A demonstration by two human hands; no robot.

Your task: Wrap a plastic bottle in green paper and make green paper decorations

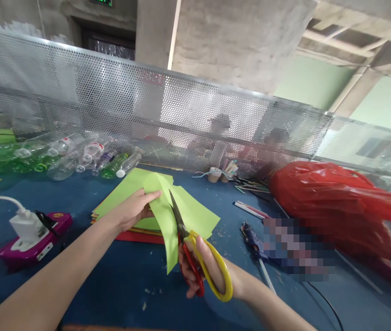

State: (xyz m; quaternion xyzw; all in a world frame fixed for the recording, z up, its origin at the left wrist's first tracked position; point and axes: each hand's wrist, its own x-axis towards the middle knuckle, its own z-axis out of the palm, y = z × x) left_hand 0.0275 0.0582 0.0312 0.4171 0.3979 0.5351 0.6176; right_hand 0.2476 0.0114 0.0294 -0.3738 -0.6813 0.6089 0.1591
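My left hand (138, 209) pinches a sheet of light green paper (167, 230), thumb on top and the other fingers underneath. The sheet is raised and bends down toward me. In my right hand (195, 266) is a pair of scissors (180, 225) with one yellow and one red handle loop. Their dark blades point up and away from me, alongside the sheet. How far they cut into it, I cannot tell. Beneath lies a stack of coloured paper (116, 197), green on top, with orange and red edges showing.
Several empty plastic bottles (64, 156) lie at the back left. A purple power strip (57, 225) with a white plug stands at the left. A red plastic bag (333, 207) fills the right side. A perforated metal screen (129, 101) runs behind the blue table (112, 289), with people beyond it.
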